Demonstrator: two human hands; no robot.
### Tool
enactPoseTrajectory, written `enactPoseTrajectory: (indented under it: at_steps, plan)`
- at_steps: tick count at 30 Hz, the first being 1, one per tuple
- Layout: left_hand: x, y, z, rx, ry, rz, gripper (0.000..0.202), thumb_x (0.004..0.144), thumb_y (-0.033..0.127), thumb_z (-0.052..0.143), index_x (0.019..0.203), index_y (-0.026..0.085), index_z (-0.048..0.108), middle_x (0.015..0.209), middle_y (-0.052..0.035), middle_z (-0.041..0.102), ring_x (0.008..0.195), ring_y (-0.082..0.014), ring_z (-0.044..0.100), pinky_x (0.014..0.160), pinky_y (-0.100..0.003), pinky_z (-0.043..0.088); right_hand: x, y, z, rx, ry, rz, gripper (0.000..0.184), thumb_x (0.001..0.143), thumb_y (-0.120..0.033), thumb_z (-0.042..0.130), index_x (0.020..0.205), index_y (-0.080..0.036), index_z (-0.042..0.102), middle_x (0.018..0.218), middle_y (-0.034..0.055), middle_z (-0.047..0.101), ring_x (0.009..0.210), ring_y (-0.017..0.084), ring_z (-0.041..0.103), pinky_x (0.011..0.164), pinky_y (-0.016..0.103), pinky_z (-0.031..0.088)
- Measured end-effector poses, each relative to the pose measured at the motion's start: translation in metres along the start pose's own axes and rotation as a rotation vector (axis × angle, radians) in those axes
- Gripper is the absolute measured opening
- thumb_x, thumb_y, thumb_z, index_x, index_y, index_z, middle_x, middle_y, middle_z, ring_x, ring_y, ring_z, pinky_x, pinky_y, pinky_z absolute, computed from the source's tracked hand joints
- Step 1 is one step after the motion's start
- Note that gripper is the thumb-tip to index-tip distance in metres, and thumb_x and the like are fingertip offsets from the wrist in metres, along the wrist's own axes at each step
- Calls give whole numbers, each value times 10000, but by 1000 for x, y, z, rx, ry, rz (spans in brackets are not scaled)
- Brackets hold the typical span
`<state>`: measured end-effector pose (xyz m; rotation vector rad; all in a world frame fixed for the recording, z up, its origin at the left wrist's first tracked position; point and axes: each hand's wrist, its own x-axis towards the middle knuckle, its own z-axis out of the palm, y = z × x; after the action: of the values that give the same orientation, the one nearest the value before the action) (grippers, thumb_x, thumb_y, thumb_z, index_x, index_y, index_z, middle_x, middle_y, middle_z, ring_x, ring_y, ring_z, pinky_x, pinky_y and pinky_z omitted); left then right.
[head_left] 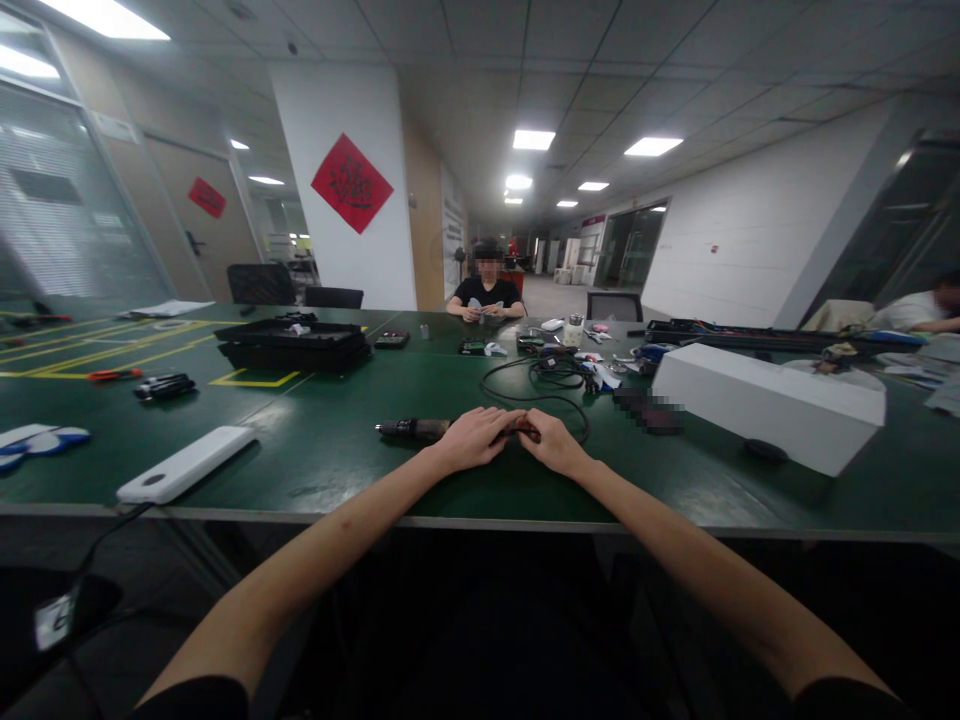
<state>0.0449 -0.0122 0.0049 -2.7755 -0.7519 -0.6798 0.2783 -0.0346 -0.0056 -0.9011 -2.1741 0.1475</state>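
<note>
A dark cylindrical power tool (415, 429), which looks like an electric screwdriver, lies on the green table with its narrow tip toward the left. My left hand (478, 438) is wrapped over its body, hiding its middle. Close beside, my right hand (551, 440) has its fingers curled round the tool's back end, where the power cord leaves it. The two hands nearly touch. From there the black cord (586, 425) loops away to a tangle in the middle of the table.
A long white box (772, 400) stands at the right. To the left lie a white power bank-like bar (187, 465), a black tray-like case (292, 345) and dark tools (165, 387). Across the table sits a person (487, 297) holding something small. Small parts clutter the middle.
</note>
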Motion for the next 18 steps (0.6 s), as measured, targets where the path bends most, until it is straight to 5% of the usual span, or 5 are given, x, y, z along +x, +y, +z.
enactPoseTrajectory:
  at_steps: [18]
  plan:
    - [1, 1, -1, 7, 6, 18, 618, 999, 261, 524, 1571, 239, 290, 1282, -81, 647, 1178, -235, 615, 989, -382, 481, 0, 1, 0, -7, 4, 0, 94, 908, -132, 642, 967, -202, 620, 890, 26, 612, 762, 174, 574, 688, 281, 460]
